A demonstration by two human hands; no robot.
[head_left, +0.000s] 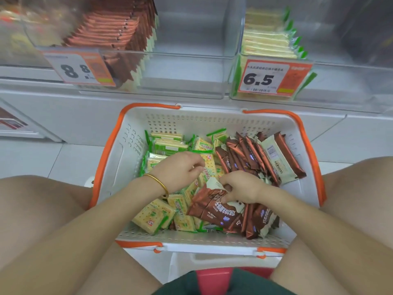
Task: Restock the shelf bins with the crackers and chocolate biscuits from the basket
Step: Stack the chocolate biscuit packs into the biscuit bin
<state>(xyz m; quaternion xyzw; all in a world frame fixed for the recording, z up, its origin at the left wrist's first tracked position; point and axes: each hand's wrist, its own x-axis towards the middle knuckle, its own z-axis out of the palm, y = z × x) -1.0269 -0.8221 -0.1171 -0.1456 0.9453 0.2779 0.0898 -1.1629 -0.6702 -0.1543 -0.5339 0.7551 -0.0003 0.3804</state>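
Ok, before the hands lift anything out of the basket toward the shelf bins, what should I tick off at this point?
1. Right hand grips a chocolate biscuit pack: ok.
2. Left hand has a pack secured: cannot tell; its curled fingers lie over the crackers.
3. Chocolate biscuit bin has room: ok, free space right of its row.
4. Cracker bin has room: ok, space right of its stack.
5. Basket sits right in front of both bins: ok.
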